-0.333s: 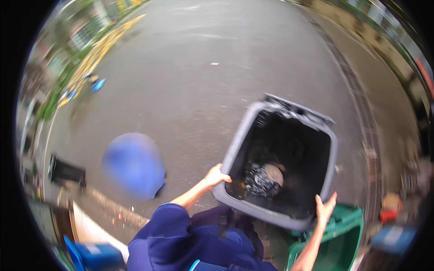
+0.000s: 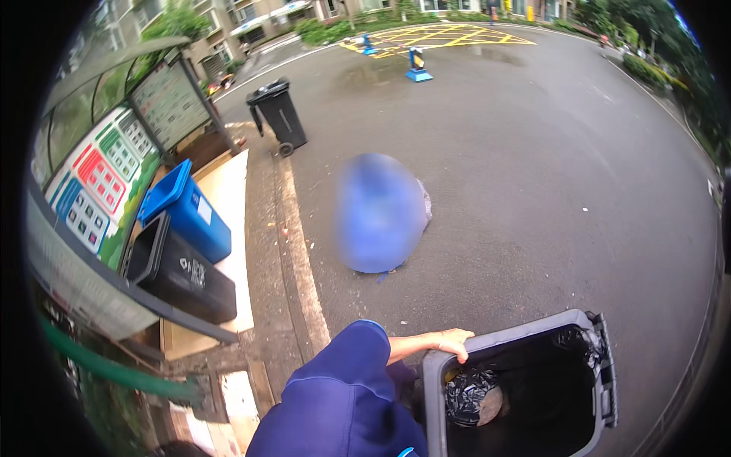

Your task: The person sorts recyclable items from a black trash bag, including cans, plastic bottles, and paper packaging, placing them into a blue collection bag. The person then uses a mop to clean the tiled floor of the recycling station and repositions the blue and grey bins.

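Note:
My left hand [image 2: 454,343] is closed on the grey rim of a wheelie bin [image 2: 509,339], with the thumb over the edge. The bin stands at the lower right, and I look down through its open top into a dark inside. At its bottom lie a crumpled black plastic bag [image 2: 468,396] and a rounded beige thing [image 2: 491,407] whose kind I cannot make out. The hinge side of the bin is on the right. My right hand is out of the picture, so its hold is hidden.
On the road ahead is a smeared blue rounded mass [image 2: 381,213]. A black wheelie bin [image 2: 282,118] stands by the kerb [image 2: 301,259]. Left, a shelter with printed boards [image 2: 99,183] holds a blue bin [image 2: 202,225] and a dark bin [image 2: 190,282]. A blue-based post [image 2: 417,74] stands farther off.
The view has swung left, bringing the shelter and its bins into sight. The held bin now appears turned and farther to the lower right. My right hand has left the picture.

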Available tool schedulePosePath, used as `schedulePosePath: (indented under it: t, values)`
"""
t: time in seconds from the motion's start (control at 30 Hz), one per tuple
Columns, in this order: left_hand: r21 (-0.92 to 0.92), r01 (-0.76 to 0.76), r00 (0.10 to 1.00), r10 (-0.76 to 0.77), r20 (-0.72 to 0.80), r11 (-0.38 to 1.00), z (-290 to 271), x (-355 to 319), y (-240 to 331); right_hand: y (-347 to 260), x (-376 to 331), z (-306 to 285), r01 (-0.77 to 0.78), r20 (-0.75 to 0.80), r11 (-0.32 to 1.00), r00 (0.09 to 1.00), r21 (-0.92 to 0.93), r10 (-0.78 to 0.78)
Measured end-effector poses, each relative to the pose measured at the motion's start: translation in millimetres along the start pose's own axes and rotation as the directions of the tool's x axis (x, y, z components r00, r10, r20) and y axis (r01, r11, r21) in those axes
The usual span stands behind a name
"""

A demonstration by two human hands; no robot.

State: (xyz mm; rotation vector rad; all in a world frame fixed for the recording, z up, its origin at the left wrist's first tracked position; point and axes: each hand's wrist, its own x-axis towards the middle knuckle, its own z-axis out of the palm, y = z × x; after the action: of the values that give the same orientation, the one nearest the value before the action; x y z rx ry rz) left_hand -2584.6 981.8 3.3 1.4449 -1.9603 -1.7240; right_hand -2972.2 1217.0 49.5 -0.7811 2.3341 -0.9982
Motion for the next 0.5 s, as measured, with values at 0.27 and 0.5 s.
schedulePosePath:
  t: [0.27,0.5]
  values:
    - [-0.048,0.001,0.982,-0.010,-0.187,0.999,24,-82,-45,-36,26,15,0.111,0.133,0.991,0.986,-0.074,-0.101]
    - [-0.035,0.094,0.984,-0.088,0.156,0.995,-36,-81,-23,-56,27,28,0.163,0.162,0.974,0.977,-0.158,-0.137]
